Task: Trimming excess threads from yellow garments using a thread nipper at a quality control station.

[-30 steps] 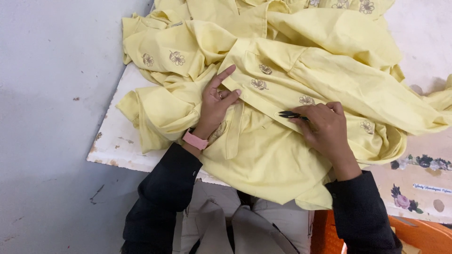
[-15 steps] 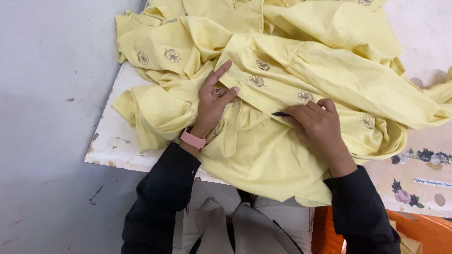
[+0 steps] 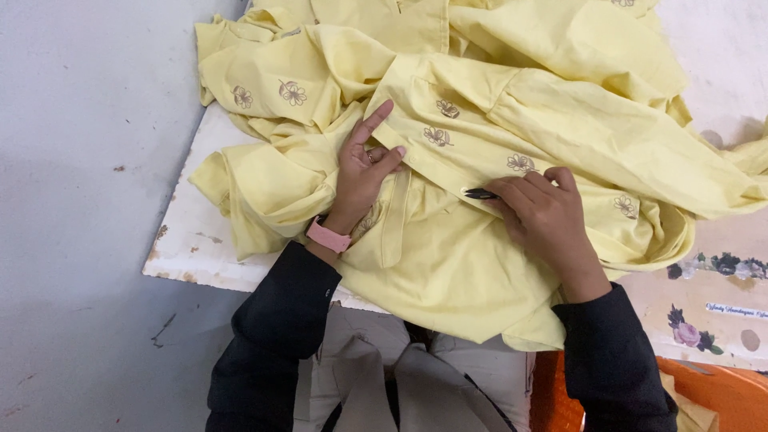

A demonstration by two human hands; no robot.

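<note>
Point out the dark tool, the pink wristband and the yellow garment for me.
dark tool (image 3: 481,194), head view, on its tip showing past the right hand's fingers.
pink wristband (image 3: 329,237), head view, middle of the band on the left wrist.
yellow garment (image 3: 448,264), head view, plain front panel.

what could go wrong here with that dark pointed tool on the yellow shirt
The right hand holds the dark pointed tool with its tip right at the button strip of the yellow shirt, so a slip might snag or mark the cloth. The left hand presses the same strip close to the tip, so its fingers could get pricked. Much of the shirt hangs over the edge of the white board, and its weight might drag the cloth out of place.
</note>
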